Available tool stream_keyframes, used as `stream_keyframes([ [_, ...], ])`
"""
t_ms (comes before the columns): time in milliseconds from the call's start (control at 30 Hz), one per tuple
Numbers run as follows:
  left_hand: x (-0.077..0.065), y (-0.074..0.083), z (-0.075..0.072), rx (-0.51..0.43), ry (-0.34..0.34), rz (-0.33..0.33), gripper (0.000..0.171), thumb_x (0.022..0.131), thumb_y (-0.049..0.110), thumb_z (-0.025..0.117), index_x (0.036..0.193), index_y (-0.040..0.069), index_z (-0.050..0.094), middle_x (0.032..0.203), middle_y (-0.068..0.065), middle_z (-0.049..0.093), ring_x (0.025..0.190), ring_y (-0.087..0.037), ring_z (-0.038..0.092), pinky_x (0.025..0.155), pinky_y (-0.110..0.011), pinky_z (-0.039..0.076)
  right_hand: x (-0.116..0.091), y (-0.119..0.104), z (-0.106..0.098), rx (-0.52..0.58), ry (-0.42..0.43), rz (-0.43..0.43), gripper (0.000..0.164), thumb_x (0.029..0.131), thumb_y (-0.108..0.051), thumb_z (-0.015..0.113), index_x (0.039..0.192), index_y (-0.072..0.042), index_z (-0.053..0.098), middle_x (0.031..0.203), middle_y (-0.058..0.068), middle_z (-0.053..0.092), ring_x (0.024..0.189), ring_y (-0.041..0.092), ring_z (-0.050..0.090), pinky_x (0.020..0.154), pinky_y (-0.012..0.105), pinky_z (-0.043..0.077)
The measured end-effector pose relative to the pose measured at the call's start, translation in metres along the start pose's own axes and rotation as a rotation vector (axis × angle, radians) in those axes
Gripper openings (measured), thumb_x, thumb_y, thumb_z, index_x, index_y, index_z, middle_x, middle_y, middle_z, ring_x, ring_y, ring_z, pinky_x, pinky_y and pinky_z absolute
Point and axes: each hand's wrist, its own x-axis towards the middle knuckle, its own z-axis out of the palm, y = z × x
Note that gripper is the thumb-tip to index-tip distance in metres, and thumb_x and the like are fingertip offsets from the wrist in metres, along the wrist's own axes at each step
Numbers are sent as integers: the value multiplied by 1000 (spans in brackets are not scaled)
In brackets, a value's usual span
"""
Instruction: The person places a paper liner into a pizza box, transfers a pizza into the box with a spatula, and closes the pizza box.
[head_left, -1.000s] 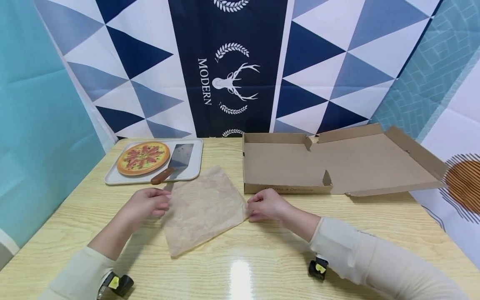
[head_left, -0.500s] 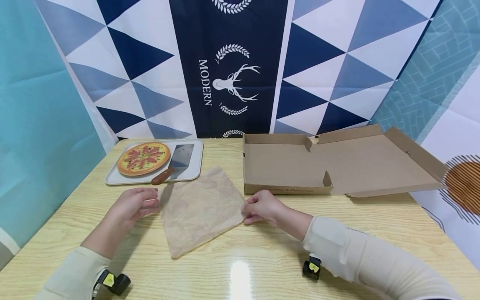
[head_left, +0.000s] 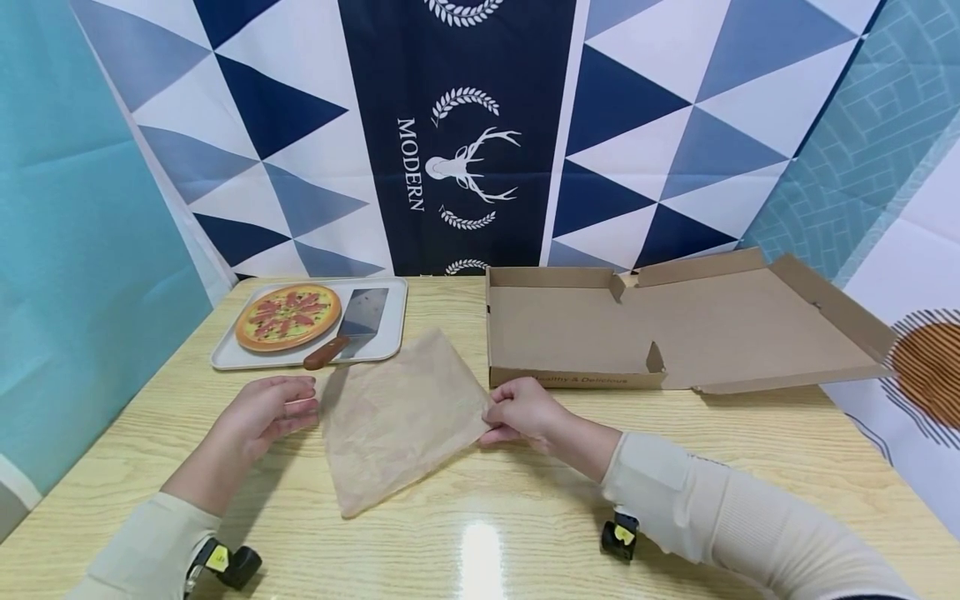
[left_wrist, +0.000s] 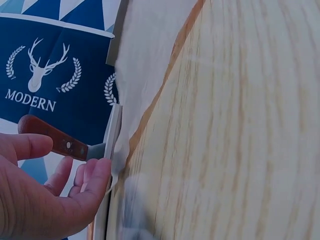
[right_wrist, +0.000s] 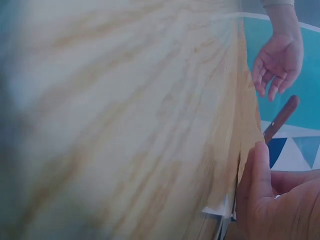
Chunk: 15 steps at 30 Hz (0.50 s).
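Observation:
A square of tan parchment paper (head_left: 405,421) lies on the table, slightly wrinkled. At its right corner, my right hand (head_left: 521,411) pinches the edge between thumb and fingers. My left hand (head_left: 277,408) hovers beside the paper's left corner, fingers loosely bent and holding nothing. The left wrist view shows that same hand (left_wrist: 65,190) with thumb and fingers apart near the paper's edge. Seen from the right wrist, the right hand (right_wrist: 280,200) has its fingertips right at the brown paper edge (right_wrist: 250,120).
Behind the left hand stands a white tray (head_left: 393,333) holding a pizza (head_left: 287,317) and a spatula (head_left: 326,352) with a wooden handle. An unfolded cardboard pizza box (head_left: 562,329) lies at the back right, its lid (head_left: 750,325) spread to the right. A patterned cloth (head_left: 465,167) hangs behind the table.
My left hand has drawn away leftward from the paper's left corner. My right hand has shifted slightly left along with the right corner. The box and tray stay put.

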Motion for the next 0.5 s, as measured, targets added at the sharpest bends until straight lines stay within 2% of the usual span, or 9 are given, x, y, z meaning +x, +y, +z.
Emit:
stream_keyframes([
  [267, -1, -1, 0, -5, -4, -3, 48, 100, 11, 50, 138, -13, 35, 108, -8, 55, 89, -12, 63, 84, -34, 55, -3, -2, -2, 23, -4, -76, 20, 90, 15, 52, 109, 19, 54, 104, 27, 59, 78, 22, 68, 72, 29, 58],
  [500, 0, -3, 2, 1, -31, 14, 49, 100, 11, 50, 139, -15, 33, 108, -8, 54, 90, -12, 62, 84, -33, 55, -9, -7, -9, 15, 1, -86, 22, 92, 12, 53, 113, 18, 53, 103, 25, 61, 79, 22, 68, 74, 30, 57],
])
